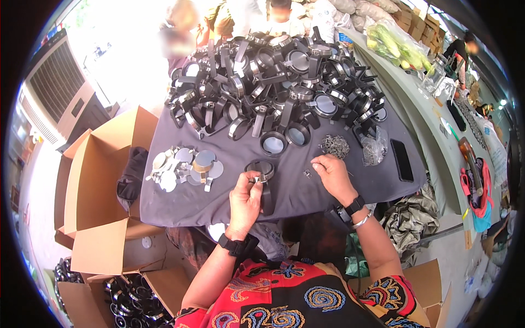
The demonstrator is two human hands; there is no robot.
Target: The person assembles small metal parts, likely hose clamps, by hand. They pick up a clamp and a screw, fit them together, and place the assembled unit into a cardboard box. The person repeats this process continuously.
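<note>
Fitting a small part: left hand (244, 201) fingers clamp the black round frame (261, 169); right hand (332, 174) pinches a tiny metal clip. Next likely needs precise alignment.

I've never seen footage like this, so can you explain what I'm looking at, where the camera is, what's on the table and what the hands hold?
There is no machine: a person works with bare hands, filmed by a wide camera on their head that looks down, which bends the edges. The left hand has a grip on a black round magnifier with a handle. The right hand pinches something too small to identify. On the grey cloth table lie a big heap of similar black magnifiers, loose round lenses, a small pile of metal bits and a dark phone. Cardboard boxes stand at the left.
</note>
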